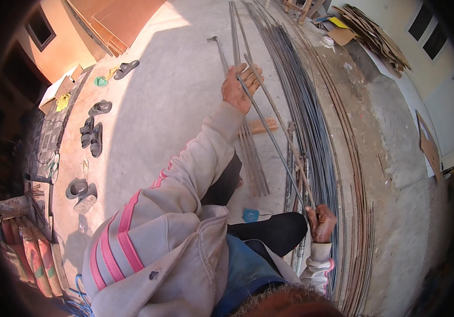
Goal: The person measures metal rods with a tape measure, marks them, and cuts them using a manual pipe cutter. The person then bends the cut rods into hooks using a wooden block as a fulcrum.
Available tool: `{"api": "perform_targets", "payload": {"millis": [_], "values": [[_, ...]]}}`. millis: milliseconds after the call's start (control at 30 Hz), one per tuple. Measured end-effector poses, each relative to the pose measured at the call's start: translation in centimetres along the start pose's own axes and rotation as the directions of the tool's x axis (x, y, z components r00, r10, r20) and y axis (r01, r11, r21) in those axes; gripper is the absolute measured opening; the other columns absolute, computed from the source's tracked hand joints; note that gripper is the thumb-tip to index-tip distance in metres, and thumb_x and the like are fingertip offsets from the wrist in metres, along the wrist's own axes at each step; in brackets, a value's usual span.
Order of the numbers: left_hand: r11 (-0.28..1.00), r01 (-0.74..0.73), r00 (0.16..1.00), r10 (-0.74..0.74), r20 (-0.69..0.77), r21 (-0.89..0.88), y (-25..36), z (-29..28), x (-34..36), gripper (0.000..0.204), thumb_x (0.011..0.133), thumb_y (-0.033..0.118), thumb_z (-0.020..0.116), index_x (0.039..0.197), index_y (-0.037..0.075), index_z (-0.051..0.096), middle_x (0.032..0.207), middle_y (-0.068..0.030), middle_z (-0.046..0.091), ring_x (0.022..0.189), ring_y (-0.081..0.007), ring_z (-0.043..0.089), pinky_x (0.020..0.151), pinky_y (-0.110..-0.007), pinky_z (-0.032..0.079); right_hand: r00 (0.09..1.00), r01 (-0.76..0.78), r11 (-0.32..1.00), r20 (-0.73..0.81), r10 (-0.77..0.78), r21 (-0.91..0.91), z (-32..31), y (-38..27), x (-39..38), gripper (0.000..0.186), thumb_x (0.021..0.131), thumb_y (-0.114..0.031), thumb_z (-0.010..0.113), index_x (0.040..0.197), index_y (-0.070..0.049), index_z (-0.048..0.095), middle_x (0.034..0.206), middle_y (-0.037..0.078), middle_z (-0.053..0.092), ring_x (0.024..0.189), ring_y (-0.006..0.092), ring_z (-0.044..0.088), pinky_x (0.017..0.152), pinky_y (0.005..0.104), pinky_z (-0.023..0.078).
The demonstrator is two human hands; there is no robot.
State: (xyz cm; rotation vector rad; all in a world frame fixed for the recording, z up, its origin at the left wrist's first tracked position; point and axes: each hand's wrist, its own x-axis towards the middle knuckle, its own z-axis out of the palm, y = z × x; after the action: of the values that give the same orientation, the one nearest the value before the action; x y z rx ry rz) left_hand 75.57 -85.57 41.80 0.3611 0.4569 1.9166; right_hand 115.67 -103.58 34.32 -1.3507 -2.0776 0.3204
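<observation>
long, thin, dull grey steel rod (272, 138), slanting from far left to near right above the concrete floor (174, 105). gripped far up by left hand (240, 87), clenched low by right hand (320, 222), beside bundled rods (311, 105).

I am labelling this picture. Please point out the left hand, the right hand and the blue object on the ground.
left hand (240, 87), head view, back of hand
right hand (321, 222), head view, knuckles
blue object (250, 215), head view, its middle
</observation>
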Motion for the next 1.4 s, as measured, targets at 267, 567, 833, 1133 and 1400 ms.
{"api": "perform_targets", "payload": {"millis": [267,567,833,1133,1400], "values": [[0.997,0.082,0.995,-0.082,-0.061,-0.009,0.9,-0.1,0.3,0.049,0.109,0.037,0.026,0.131,-0.003,0.045,0.123,-0.0171,0.053,0.114,-0.0306,0.055,0.110,-0.049,0.045,0.996,0.028,0.994,0.077,-0.036,0.110,1.7,0.9,-0.7,0.039,0.084,-0.031,0.078,0.072,0.000,0.059,0.065,0.014,0.051,0.055,0.0333,0.051,0.052,0.0410,0.040],[0.969,0.243,0.970,-0.243,0.003,0.051,2.9,-1.2,1.0,0.029,0.108,0.031,0.038,0.090,0.010,0.047,0.069,0.0004,0.043,0.062,-0.0146,0.046,0.077,-0.037,0.047,0.992,-0.060,0.994,0.114,0.049,0.096,0.7,1.6,-2.0,0.044,0.075,-0.037,0.086,0.075,0.000,0.062,0.069,0.011,0.054,0.058,0.0285,0.055,0.053,0.0388,0.042],[0.940,0.306,0.950,-0.291,-0.116,0.148,3.3,-3.0,1.9,0.030,0.107,0.025,0.037,0.081,0.011,0.042,0.067,-0.0004,0.041,0.061,-0.0159,0.044,0.075,-0.037,0.046,0.874,-0.279,0.855,0.252,0.414,-0.438,-3.5,8.4,-14.7,0.052,0.068,-0.050,0.084,0.082,-0.002,0.069,0.085,0.015,0.061,0.072,0.0351,0.064,0.061,0.0482,0.049],[0.933,0.331,0.914,-0.279,-0.293,0.144,0.7,-10.2,6.4,0.026,0.105,0.020,0.034,0.081,0.010,0.040,0.067,-0.0007,0.039,0.058,-0.0162,0.041,0.066,-0.037,0.044,0.891,-0.245,0.722,0.143,0.431,-0.647,-0.4,17.7,-23.6,0.040,0.083,-0.040,0.073,0.072,-0.003,0.065,0.084,0.015,0.058,0.073,0.0366,0.061,0.064,0.0494,0.050],[0.914,0.308,0.850,-0.140,-0.507,0.263,-0.1,-22.1,17.8,0.017,0.104,0.017,0.042,0.090,0.007,0.045,0.065,-0.0007,0.039,0.053,-0.0147,0.041,0.066,-0.041,0.053,0.886,-0.176,0.895,0.330,0.325,-0.409,3.1,15.1,-16.9,0.039,0.081,-0.037,0.075,0.066,-0.003,0.064,0.063,0.017,0.059,0.060,0.0404,0.060,0.056,0.0489,0.047]]}}
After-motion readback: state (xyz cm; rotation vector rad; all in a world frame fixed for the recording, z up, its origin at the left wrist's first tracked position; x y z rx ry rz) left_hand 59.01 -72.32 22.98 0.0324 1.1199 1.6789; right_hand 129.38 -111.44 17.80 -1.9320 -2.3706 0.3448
